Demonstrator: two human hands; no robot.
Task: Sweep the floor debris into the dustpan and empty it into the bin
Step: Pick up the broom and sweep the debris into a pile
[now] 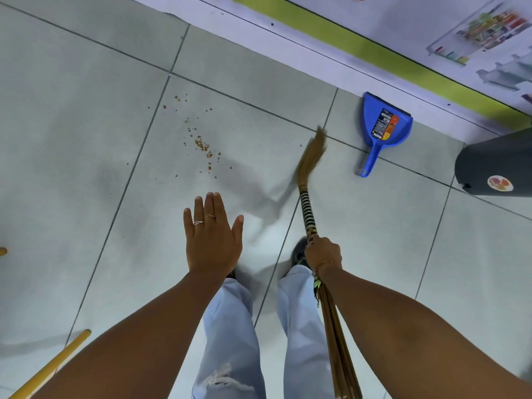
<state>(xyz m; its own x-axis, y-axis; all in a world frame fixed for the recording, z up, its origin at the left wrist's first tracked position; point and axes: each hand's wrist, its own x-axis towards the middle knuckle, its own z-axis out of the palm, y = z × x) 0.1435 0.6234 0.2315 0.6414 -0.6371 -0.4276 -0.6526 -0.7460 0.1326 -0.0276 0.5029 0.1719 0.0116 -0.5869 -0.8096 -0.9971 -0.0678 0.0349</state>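
The right hand [323,253] is closed in a fist around the broom [308,208], gripping its striped wrapped neck, with the long bundle of stalks running back under the forearm. The broom head points away from the person and is blurred, its bristle tips above the tiles between the debris and the dustpan.

The left hand [213,239] is empty, palm down, fingers straight and together with the thumb spread out; two rings sit on its fingers.

The debris [201,145], small brown crumbs, lies scattered on the grey tile floor [86,139] far from the left hand and to the left of the broom head, densest in a loose cluster with strays trailing farther off.

The blue dustpan [384,125] lies flat on the floor to the far right, near the wall base, handle pointing toward the person, a label inside its scoop. It is well apart from the debris. The dark bin [495,168] stands at the right edge, just beyond the dustpan.

A yellow stick [54,367] crosses the near left corner. Pale jeans and dark shoes show between the arms.
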